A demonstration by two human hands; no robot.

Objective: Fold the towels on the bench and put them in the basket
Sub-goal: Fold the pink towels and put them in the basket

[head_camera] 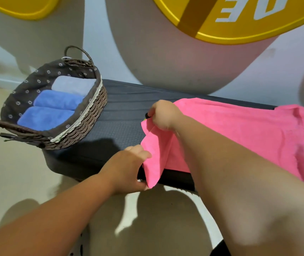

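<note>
Pink towel (239,130): spread over the right part of the dark bench (121,111), right end bunched. Its left edge is raised, pinched by the left hand (129,169) and the right hand (163,115). Basket (84,115): brown, woven, flower-print lining, on the bench's left end. It holds a folded grey towel (73,85) farthest and two blue towels (59,99) nearer.

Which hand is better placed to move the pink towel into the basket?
Left hand, probably: both hands grip the pink towel, but the basket sits on the left, so the right hand must cross.
</note>
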